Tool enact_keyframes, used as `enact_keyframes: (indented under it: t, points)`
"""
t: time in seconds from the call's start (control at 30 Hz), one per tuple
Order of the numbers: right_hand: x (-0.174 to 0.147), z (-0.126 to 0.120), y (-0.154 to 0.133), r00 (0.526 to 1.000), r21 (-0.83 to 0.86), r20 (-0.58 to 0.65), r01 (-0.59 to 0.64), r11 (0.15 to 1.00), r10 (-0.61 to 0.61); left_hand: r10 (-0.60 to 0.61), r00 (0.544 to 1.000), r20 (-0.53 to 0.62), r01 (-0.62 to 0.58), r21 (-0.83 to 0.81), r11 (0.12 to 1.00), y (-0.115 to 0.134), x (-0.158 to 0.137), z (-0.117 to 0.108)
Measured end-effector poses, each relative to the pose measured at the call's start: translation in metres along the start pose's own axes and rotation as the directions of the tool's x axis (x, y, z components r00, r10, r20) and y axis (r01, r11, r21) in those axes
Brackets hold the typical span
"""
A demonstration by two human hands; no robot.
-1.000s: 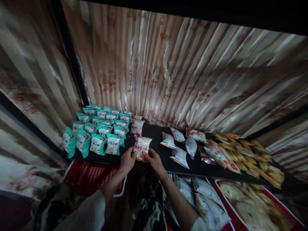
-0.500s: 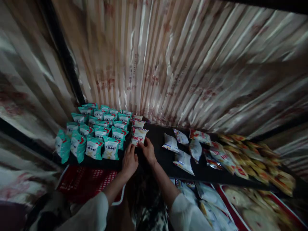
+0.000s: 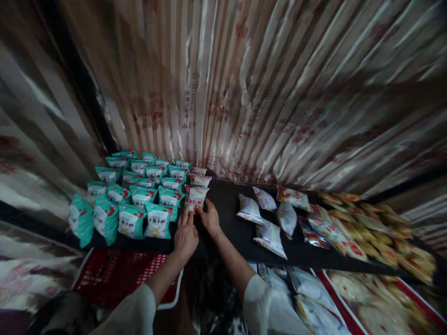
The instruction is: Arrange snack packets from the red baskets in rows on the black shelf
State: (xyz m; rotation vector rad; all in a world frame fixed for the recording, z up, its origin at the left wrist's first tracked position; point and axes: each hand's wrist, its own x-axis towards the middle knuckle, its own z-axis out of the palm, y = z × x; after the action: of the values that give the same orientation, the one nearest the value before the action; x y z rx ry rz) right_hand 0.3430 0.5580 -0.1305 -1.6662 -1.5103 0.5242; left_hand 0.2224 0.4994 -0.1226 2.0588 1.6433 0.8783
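Both my hands hold the lower part of a small white snack bag [image 3: 195,196] with red lettering, which stands upright on the black shelf. My left hand [image 3: 186,233] has its fingers at the bag's lower left, and my right hand [image 3: 209,217] grips its lower right corner. Two similar bags [image 3: 200,178] with striped top edges stand in line right behind it. Close on the left are rows of teal and white snack bags [image 3: 158,221], the nearest one beside my left fingers.
Several white bags [image 3: 249,209] lie loose on the black shelf [image 3: 230,232] to the right, with yellow packs [image 3: 377,232] beyond. Below are a red basket [image 3: 118,274] on the left and bag-filled baskets on the right. A wrinkled, striped plastic sheet [image 3: 223,93] hangs behind.
The held bag now stands nearer the line behind it, slightly left in view. My hands have stayed on it, while the camera view has shifted a little.
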Motion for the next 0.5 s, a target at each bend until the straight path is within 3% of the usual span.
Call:
enact_keyframes:
  t: [0.1,0.27,0.4,0.5]
  points:
    - [-0.001,0.001,-0.003,1.0,-0.029,-0.001,-0.025,0.999,0.025,-0.014,1.0,0.024,0.013,0.019,1.0,0.0,0.002,-0.001]
    - [-0.01,-0.008,-0.001,0.993,-0.056,-0.098,0.063,0.996,-0.068,-0.041,0.998,0.052,0.039,0.05,0.998,0.002,0.002,-0.004]
    - [-0.021,-0.046,0.011,0.961,-0.299,-0.192,0.135,0.945,-0.198,-0.038,0.999,0.022,0.037,0.051,0.998,0.002,-0.002,-0.004]
    - [-0.028,-0.085,0.025,0.945,-0.533,-0.228,0.08,0.842,-0.233,-0.034,0.999,0.011,0.033,0.049,0.998,0.004,-0.006,-0.004]
